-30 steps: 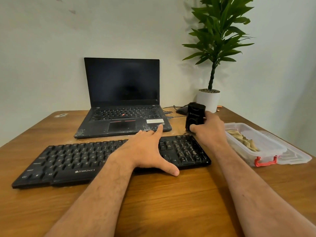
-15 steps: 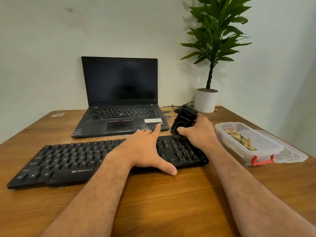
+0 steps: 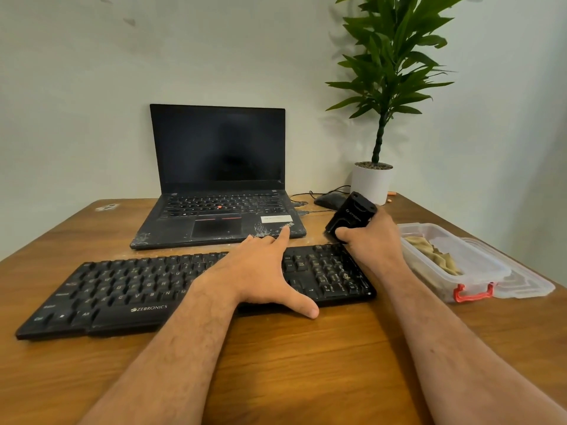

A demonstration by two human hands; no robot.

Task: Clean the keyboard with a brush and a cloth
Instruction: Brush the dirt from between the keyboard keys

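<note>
Bringing the black brush down toward the keyboard, the right hand is gripping it with fingers and thumb curled around its lower end. Compared with a second ago the brush has moved from upright near the white pot to tilted, top leaning toward upper right of frame, lower end now at the keyboard's far right corner. Bristles are hidden by the hand, so cannot tell if they are touching the keys yet.

Left hand is lying flat on the keyboard's middle-right keys, fingers straight and spread, thumb resting on the wooden table at the front edge, index tip reaching toward the laptop edge. It has not moved; looks like it is pinning the keyboard.

Keyboard is sitting centre-left of frame, running left to right, pale specks showing on the right-side keys. Cloth is lying inside the clear box at right of frame, untouched.

Judgement: brushing is just starting, likely at the number-pad end; wiping with the cloth is still to come.
</note>
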